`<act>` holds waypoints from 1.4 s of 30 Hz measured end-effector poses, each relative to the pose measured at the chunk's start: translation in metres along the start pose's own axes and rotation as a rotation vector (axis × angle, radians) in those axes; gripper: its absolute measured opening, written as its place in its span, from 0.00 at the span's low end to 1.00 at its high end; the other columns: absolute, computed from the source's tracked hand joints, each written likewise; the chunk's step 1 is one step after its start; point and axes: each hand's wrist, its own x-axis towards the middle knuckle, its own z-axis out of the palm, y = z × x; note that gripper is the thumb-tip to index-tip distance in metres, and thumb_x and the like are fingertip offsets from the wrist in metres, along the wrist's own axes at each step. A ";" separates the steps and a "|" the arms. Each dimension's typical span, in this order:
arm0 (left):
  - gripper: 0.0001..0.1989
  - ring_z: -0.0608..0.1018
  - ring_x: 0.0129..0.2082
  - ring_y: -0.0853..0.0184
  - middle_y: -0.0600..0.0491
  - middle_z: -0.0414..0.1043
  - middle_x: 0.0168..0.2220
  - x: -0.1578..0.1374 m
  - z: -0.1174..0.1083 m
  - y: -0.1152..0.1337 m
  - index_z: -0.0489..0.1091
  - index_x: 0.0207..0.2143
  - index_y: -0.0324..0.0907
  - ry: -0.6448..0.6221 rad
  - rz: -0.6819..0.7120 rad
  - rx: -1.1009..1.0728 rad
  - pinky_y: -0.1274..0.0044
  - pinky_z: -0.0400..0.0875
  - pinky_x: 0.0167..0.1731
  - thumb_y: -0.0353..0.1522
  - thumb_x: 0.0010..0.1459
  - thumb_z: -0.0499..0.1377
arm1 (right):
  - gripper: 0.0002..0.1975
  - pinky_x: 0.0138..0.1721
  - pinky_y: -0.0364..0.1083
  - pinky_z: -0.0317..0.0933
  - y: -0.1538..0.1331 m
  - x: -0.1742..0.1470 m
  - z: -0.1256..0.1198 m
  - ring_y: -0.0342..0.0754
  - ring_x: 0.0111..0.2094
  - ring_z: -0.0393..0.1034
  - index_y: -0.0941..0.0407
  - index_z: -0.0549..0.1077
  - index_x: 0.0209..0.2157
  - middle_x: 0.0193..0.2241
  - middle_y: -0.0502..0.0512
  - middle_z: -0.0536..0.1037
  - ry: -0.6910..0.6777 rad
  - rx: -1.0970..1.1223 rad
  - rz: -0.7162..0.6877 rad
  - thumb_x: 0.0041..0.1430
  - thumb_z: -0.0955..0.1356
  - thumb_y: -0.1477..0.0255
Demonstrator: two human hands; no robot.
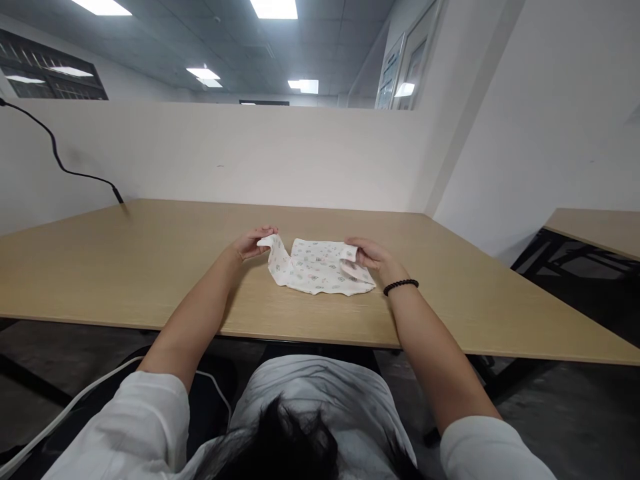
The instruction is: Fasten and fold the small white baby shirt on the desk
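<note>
A white cloth [320, 267] with a small scattered print lies on the wooden table [165, 267] in front of me. My left hand [254, 243] pinches its left corner and lifts it off the tabletop. At the other end, my right hand [369, 253] grips the upper right edge, where the fabric folds over and stands slightly raised. The cloth's middle rests flat, with its near edge a little wavy. Some fingertips of both hands are hidden by the fabric.
A white partition [280, 157] rises behind the table. At the far left, a black cable [83, 175] runs down to the tabletop. Another table [600, 230] stands to the right. A white cord [75, 403] passes by my left side, below the table edge.
</note>
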 end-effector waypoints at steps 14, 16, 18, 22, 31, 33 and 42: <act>0.19 0.74 0.51 0.54 0.43 0.74 0.45 0.008 0.044 -0.011 0.73 0.43 0.37 -0.185 0.018 -0.204 0.69 0.67 0.52 0.37 0.50 0.67 | 0.15 0.22 0.38 0.69 0.023 0.011 -0.001 0.42 0.21 0.71 0.60 0.69 0.39 0.27 0.58 0.78 0.023 -0.278 0.243 0.65 0.70 0.62; 0.22 0.71 0.56 0.52 0.40 0.72 0.50 0.009 0.054 -0.014 0.72 0.47 0.36 -0.247 0.012 -0.213 0.65 0.61 0.58 0.38 0.52 0.66 | 0.16 0.22 0.38 0.69 0.022 0.010 0.004 0.42 0.21 0.70 0.60 0.70 0.39 0.27 0.59 0.77 -0.012 -0.293 0.220 0.66 0.68 0.59; 0.24 0.67 0.60 0.52 0.40 0.69 0.55 0.010 0.066 -0.019 0.70 0.51 0.36 -0.334 0.002 -0.225 0.64 0.57 0.61 0.38 0.54 0.65 | 0.19 0.25 0.40 0.71 0.020 0.007 0.010 0.44 0.25 0.72 0.60 0.70 0.41 0.30 0.60 0.78 -0.076 -0.291 0.178 0.68 0.64 0.55; 0.23 0.62 0.64 0.54 0.42 0.63 0.61 0.013 0.082 -0.029 0.68 0.52 0.39 -0.455 -0.008 -0.227 0.64 0.53 0.63 0.35 0.55 0.64 | 0.18 0.31 0.40 0.72 0.016 -0.001 0.022 0.46 0.33 0.74 0.57 0.70 0.46 0.37 0.58 0.77 -0.203 -0.305 0.093 0.66 0.66 0.56; 0.36 0.68 0.59 0.54 0.37 0.61 0.60 0.014 0.079 -0.031 0.46 0.66 0.41 -0.432 0.060 0.533 0.63 0.66 0.54 0.49 0.62 0.50 | 0.19 0.26 0.40 0.66 0.023 0.003 0.015 0.42 0.23 0.64 0.56 0.65 0.48 0.23 0.46 0.68 -0.061 -0.551 -0.036 0.60 0.71 0.65; 0.37 0.65 0.61 0.53 0.38 0.60 0.61 0.014 0.079 -0.034 0.47 0.65 0.41 -0.373 0.071 0.684 0.62 0.63 0.57 0.49 0.60 0.52 | 0.18 0.23 0.40 0.61 0.028 0.005 0.013 0.42 0.20 0.61 0.57 0.64 0.48 0.21 0.45 0.67 -0.007 -0.663 -0.055 0.59 0.70 0.68; 0.44 0.40 0.70 0.51 0.44 0.40 0.70 0.008 0.089 -0.050 0.46 0.69 0.38 -0.412 -0.008 1.211 0.61 0.32 0.66 0.55 0.60 0.50 | 0.21 0.60 0.54 0.52 0.036 0.006 0.020 0.55 0.59 0.59 0.57 0.65 0.56 0.58 0.64 0.67 0.029 -1.128 -0.254 0.67 0.62 0.60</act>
